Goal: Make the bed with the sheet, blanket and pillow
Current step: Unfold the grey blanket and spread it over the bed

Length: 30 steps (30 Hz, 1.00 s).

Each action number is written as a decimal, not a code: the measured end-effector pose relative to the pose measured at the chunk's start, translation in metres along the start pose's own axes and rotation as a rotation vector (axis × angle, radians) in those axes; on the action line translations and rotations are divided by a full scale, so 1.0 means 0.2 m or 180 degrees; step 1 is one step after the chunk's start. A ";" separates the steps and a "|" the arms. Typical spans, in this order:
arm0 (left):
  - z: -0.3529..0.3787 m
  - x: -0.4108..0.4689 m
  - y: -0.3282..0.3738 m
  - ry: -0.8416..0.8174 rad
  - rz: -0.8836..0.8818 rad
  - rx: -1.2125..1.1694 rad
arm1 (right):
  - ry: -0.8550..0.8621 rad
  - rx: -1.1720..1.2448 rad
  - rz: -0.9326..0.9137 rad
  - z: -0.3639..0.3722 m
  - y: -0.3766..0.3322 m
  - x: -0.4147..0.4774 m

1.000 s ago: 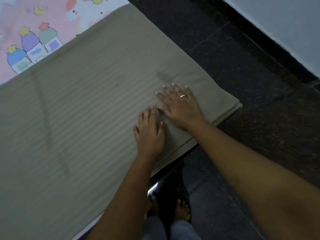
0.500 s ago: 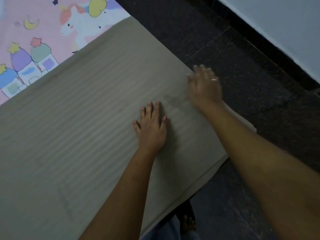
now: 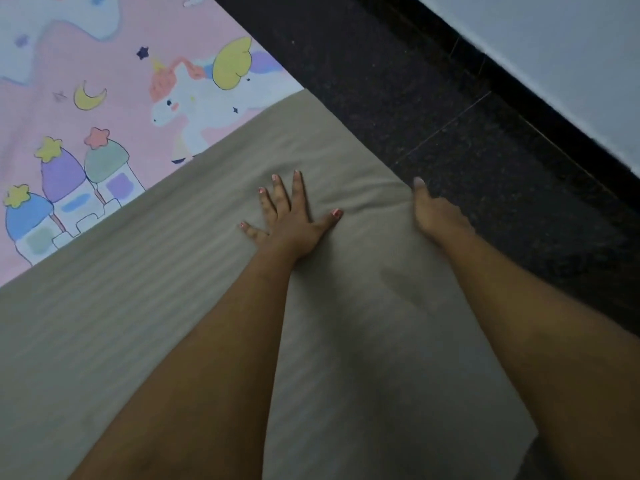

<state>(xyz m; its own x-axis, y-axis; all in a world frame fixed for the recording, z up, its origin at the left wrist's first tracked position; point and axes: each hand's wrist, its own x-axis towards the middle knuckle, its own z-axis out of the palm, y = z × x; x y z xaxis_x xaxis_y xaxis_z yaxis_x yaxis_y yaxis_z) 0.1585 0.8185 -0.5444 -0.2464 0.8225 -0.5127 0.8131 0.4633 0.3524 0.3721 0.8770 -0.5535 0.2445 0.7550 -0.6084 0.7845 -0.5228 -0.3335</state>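
You are pressing your left hand (image 3: 291, 220) flat on the taupe striped blanket (image 3: 156, 299), fingers spread and straight, nails painted pink. Your right hand (image 3: 438, 213) is sitting at the blanket's right edge, its thumb lying on top of the fabric; the hand is blurred and its fingers are dropping out of sight over the side. Small creases are gathering in the cloth between your two hands. Beyond the blanket's far edge, the pink sheet (image 3: 114, 39) is showing a printed unicorn (image 3: 194, 105) and castle towers (image 3: 69, 188). The dark speckled floor (image 3: 415, 81) is running alongside, with a pale wall (image 3: 554, 46) behind it.
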 end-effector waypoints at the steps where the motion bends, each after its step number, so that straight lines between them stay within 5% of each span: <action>1: -0.01 0.02 0.00 -0.0026 -0.0002 0.0011 | -0.0290 0.0161 0.0164 -0.04 -0.03 0.05; 4: 0.02 0.04 -0.01 -0.0011 0.0049 -0.0042 | 0.0090 0.0079 0.0032 -0.09 -0.20 0.10; 9: 0.06 0.07 -0.02 -0.0019 0.0007 -0.0040 | 0.0567 -0.0512 -0.1215 0.22 -0.75 0.00; 13: 0.08 0.09 -0.02 -0.0047 -0.0025 0.0046 | 0.1246 -0.1195 -0.1551 0.35 -0.79 0.03; 17: 0.08 0.09 -0.03 -0.0031 -0.0005 -0.0030 | 0.1080 -0.1241 -0.1873 0.29 -0.71 0.06; 24: 0.07 0.07 -0.03 0.0023 0.0012 -0.0086 | 0.1089 -0.1059 -0.1514 0.09 -0.15 -0.13; 30: 0.06 0.06 -0.02 0.0033 0.0017 -0.0061 | 0.0852 -0.1031 -0.0313 -0.08 0.33 -0.31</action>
<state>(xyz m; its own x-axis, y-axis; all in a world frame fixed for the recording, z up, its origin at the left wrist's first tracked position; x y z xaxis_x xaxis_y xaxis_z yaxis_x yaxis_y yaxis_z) 0.1583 0.8225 -0.5618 -0.2478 0.8282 -0.5026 0.8042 0.4652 0.3701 0.4176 0.8020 -0.5259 0.2654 0.8934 -0.3626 0.9394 -0.3242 -0.1111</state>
